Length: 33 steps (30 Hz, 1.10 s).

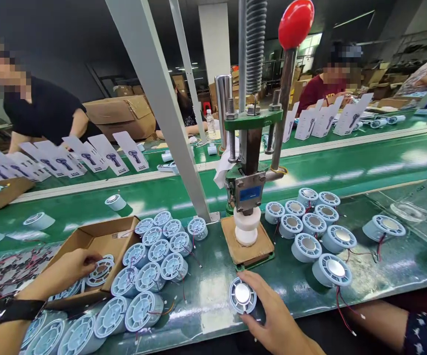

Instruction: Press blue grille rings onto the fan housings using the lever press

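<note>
Housing (243,294), pale blue with a silver disc, sits at the near side of the green bench (209,276), just in front of the hand press (249,190). We see the right hand (276,315) around it from the right, thumb below and index finger above, pinching its rim. Left hand (73,266) reaches into the cardboard box (98,236), fingers pressed together and curled down over a pale grille ring (102,272); whether they grip it or only touch it, we cannot tell.

Risks, as we judge them. The right hand's hold is on the rim only, so a slip could tip the piece over the near edge. The grille ring lies close against other rings; a careless pull could bring up two, or snag. White plunger (246,224) stands low over its brown pad (230,241), and we cannot tell if they touch; fingers straying there while the red-knobbed lever (296,24) came down would be pinched. A housing set off-centre beneath it might crack.

Leads (341,303) from the nearest right-hand housing (333,271) hang past the edge, near another person's forearm (374,320): one brush could drag that housing down. Left of the press, the clustered housings (159,251) crowd the box; we think a wide left elbow could topple some.
</note>
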Motion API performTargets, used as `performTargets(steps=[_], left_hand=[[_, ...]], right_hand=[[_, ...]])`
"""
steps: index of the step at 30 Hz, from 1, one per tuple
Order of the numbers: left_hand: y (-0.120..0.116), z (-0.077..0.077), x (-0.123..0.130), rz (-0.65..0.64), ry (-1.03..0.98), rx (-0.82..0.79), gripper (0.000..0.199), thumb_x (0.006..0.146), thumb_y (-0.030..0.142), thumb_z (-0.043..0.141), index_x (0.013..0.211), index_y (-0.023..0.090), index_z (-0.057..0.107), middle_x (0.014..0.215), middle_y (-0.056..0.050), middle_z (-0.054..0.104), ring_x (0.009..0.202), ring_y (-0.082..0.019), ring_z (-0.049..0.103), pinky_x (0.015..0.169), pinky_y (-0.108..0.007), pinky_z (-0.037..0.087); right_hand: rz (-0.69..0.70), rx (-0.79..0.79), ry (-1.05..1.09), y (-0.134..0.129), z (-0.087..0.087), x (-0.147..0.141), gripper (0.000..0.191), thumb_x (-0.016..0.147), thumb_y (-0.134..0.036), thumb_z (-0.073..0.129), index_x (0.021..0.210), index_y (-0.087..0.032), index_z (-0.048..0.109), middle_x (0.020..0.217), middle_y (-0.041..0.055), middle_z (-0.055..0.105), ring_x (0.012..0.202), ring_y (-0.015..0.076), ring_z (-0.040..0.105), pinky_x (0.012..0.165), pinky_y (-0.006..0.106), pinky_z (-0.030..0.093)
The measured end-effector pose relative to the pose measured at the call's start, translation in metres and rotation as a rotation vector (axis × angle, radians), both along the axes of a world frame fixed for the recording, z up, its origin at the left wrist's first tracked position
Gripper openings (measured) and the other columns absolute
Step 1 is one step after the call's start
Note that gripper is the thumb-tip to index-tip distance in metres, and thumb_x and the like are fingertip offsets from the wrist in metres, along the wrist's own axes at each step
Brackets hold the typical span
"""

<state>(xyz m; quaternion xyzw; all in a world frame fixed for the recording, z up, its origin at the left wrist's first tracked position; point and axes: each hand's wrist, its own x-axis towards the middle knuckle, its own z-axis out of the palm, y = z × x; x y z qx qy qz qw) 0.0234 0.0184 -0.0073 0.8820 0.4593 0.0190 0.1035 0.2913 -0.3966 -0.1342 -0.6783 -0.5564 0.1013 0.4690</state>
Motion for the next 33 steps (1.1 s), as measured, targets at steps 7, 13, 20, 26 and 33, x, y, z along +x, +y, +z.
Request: performTargets(steps=[7, 13, 20, 26, 33], left_hand=[[-0.054, 0.04, 0.016, 0.204, -0.056, 0.355, 0.022, 0.08, 0.043, 0.044, 0.082, 0.025, 0.056, 0.076, 0.0, 0.068, 0.077, -0.028, 0.065, 0.069, -0.036, 0.05], [-0.226, -0.018, 0.086, -0.567, -0.499, 0.335, 0.019, 0.089, 0.014, 0.05, 0.097, 0.028, 0.059, 0.093, 0.001, 0.069, 0.091, -0.02, 0.065, 0.087, -0.033, 0.051], [-0.274, -0.091, 0.107, -0.533, -0.412, -0.025, 0.049, 0.076, -0.004, 0.038, 0.107, 0.025, 0.062, 0.121, -0.009, 0.06, 0.117, -0.023, 0.056, 0.095, -0.038, 0.052], [-0.278, -0.093, 0.107, -0.433, -0.269, -0.136, 0.066, 0.078, 0.022, 0.063, 0.141, 0.027, 0.045, 0.146, -0.011, 0.047, 0.136, -0.036, 0.039, 0.11, -0.061, 0.038], [-0.277, -0.092, 0.111, -0.49, -0.258, -0.166, 0.084, 0.078, 0.011, 0.057, 0.153, 0.031, 0.023, 0.147, -0.008, 0.048, 0.136, -0.031, 0.04, 0.112, -0.057, 0.037]], right_hand=[[0.041, -0.045, -0.021, -0.011, 0.003, 0.009, 0.067, 0.076, -0.009, 0.056, 0.139, -0.024, 0.039, 0.139, 0.0062, 0.052, 0.13, 0.0158, 0.051, 0.11, 0.029, 0.044], [-0.063, -0.005, -0.08, -0.011, -0.004, 0.002, 0.064, 0.076, -0.011, 0.056, 0.138, -0.021, 0.042, 0.135, 0.0081, 0.056, 0.127, 0.02, 0.054, 0.107, 0.032, 0.048], [-0.103, 0.084, -0.224, -0.024, -0.003, 0.015, 0.06, 0.078, -0.013, 0.057, 0.135, -0.019, 0.043, 0.127, 0.0081, 0.062, 0.118, 0.02, 0.062, 0.098, 0.027, 0.053], [-0.122, 0.076, -0.255, -0.025, -0.003, 0.013, 0.059, 0.08, -0.014, 0.052, 0.137, -0.021, 0.04, 0.131, 0.0074, 0.059, 0.122, 0.0189, 0.059, 0.101, 0.027, 0.051], [-0.129, 0.003, -0.238, -0.03, -0.013, 0.011, 0.057, 0.086, -0.019, 0.054, 0.14, -0.021, 0.036, 0.138, 0.0104, 0.05, 0.129, 0.0221, 0.052, 0.103, 0.03, 0.05]])
